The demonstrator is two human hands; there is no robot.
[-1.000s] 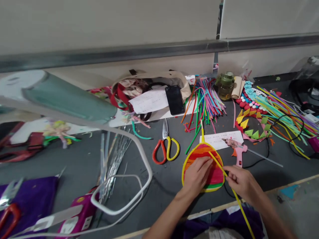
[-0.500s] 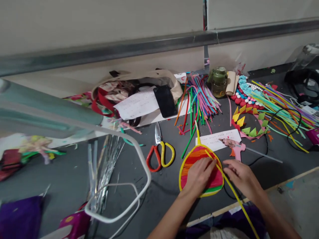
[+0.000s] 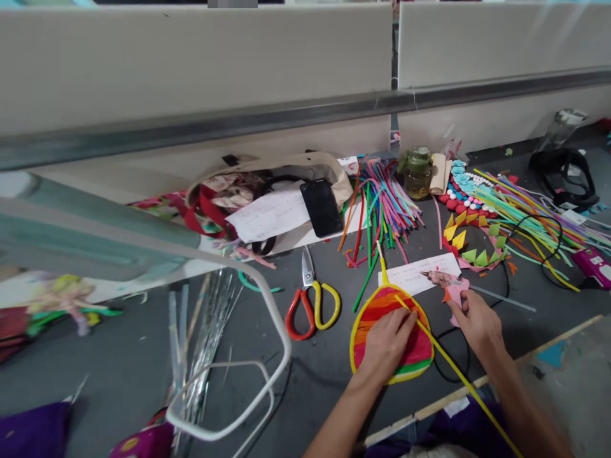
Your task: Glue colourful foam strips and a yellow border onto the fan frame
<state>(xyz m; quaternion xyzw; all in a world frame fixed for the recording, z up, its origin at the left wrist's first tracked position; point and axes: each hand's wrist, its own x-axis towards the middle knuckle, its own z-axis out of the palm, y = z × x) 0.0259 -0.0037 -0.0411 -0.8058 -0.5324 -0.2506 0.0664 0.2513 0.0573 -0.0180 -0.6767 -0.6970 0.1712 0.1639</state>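
Observation:
A round panel [image 3: 367, 318] striped red, orange and green, edged in yellow with a thin stem at its top, lies on the dark table. My left hand [image 3: 390, 337] rests on it, fingers closed on a long yellow pipe cleaner [image 3: 461, 371] that slants across the panel and down past the table edge. To the right, my right hand [image 3: 480, 324] has its fingers around the handle of a pink hot glue gun [image 3: 451, 289]. A clear glue stick [image 3: 506, 299] sticks out of the gun's rear. Under its nozzle lies a written paper slip [image 3: 415, 275].
Left of the panel lie red-and-yellow-handled scissors [image 3: 312, 308]. Behind are bundled pipe cleaners [image 3: 389, 197], a green jar [image 3: 416, 173], a leaf-pointed ring [image 3: 477, 245] and a phone [image 3: 322, 208] on a bag. A white bent frame [image 3: 281, 305] crosses the left side. The gun's black cord [image 3: 442, 369] loops nearby.
My right hand has moved from beside the panel to the glue gun and closed on its handle. My left hand stays on the panel with the pipe cleaner. The view has tilted up slightly.

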